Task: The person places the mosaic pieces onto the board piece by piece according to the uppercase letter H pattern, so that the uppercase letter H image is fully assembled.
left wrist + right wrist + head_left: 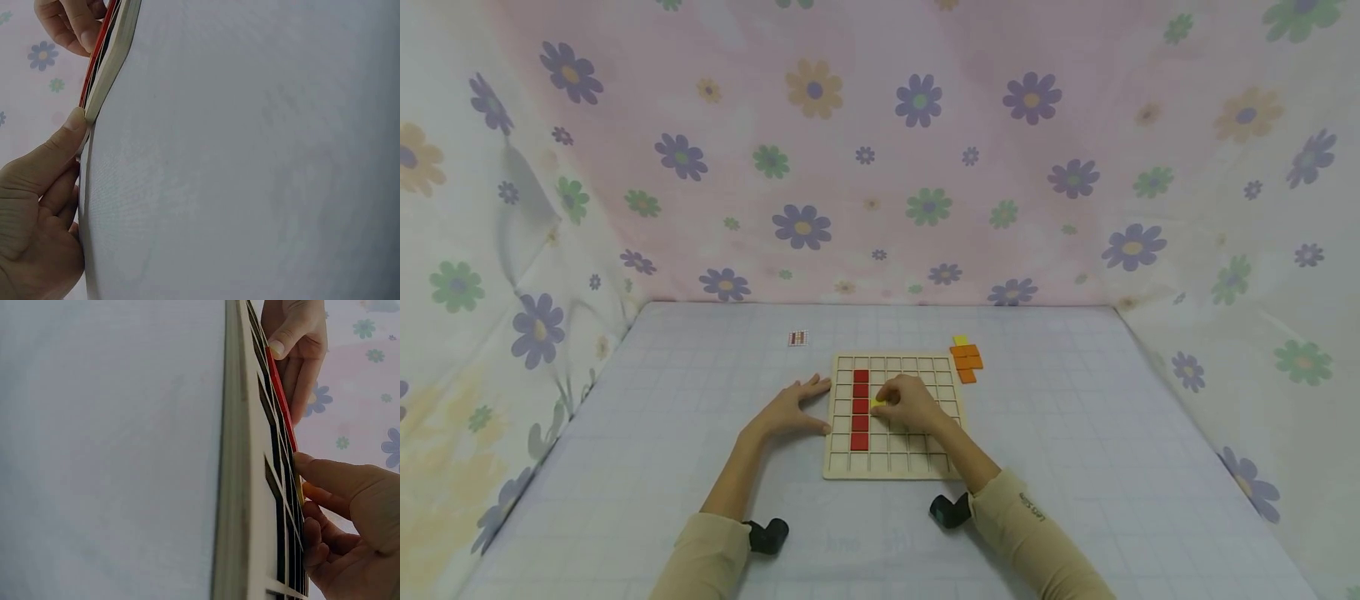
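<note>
Presently I see the right hand pinching a yellow tile at the grid board, just right of the red tiles near its left edge. The left hand, fingers extended, touches that edge; orange tiles lie by the far right corner.

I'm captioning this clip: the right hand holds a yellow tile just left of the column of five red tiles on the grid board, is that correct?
Not quite: the head view shows the yellow tile just right of the column, not left. The right hand does hold it, and the column has five red tiles on the grid board.
</note>
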Demonstrator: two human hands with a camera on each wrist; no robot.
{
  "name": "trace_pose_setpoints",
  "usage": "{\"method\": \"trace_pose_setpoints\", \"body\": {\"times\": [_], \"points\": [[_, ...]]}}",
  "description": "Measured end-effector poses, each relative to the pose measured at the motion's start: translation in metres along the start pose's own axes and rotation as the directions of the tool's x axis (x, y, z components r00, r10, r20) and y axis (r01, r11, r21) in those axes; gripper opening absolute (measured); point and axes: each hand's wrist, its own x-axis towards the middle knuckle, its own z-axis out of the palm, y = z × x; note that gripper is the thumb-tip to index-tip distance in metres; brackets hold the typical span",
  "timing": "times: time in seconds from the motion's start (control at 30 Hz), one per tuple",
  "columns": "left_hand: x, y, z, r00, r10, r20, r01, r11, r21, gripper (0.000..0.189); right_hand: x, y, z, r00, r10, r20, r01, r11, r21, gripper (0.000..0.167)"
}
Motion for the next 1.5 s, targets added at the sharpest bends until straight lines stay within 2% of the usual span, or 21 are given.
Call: {"method": "trace_pose_setpoints", "body": {"times": [0.33,0.5,0.63,0.8,0.93,1.0,1.13,1.27,1.5], "points": [[0.001,-0.001,-0.001,1.0,0.0,0.003,0.0,1.0,-0.001,0.084,-0.002,0.0,-0.001,1.0,0.003,0.004,-0.003,1.0,0.017,0.02],[0.0,-0.002,-0.001,1.0,0.005,-0.002,-0.005,1.0,0.008,0.084,-0.004,-0.001,0.006,0.998,-0.049,-0.032,0.047,0.998,-0.035,0.033],[0.0,0.0,-0.001,1.0,0.001,0.005,-0.001,1.0,0.004,0.083,-0.007,-0.007,0.01,0.997,-0.068,-0.024,0.066,0.995,-0.075,0.043],[0.001,0.0,0.0,1.0,-0.006,0.01,0.006,1.0,0.001,0.084,-0.01,-0.015,0.012,1.0,0.003,0.017,-0.002,0.996,-0.086,0.055],[0.002,-0.002,0.0,1.0,-0.006,0.007,0.006,1.0,0.006,0.084,-0.013,-0.019,0.015,0.995,0.093,0.042,-0.086,0.987,-0.137,0.074],[0.002,-0.003,0.0,1.0,-0.01,0.007,0.01,1.0,0.005,0.084,-0.015,-0.022,0.016,0.993,0.113,0.046,-0.104,0.981,-0.161,0.084],[0.002,-0.004,0.0,1.0,-0.013,0.009,0.013,1.0,0.004,0.084,-0.017,-0.025,0.017,0.995,0.086,0.046,-0.074,0.973,-0.219,0.094],[0.003,-0.004,0.0,1.0,-0.015,0.013,0.015,1.0,0.012,0.085,-0.018,-0.025,0.016,0.998,0.049,0.05,-0.035,0.967,-0.252,0.096],[0.002,-0.002,0.0,1.0,-0.009,0.011,0.008,1.0,0.013,0.084,-0.019,-0.024,0.014,0.995,0.063,0.071,-0.046,0.974,-0.221,0.093]]}}
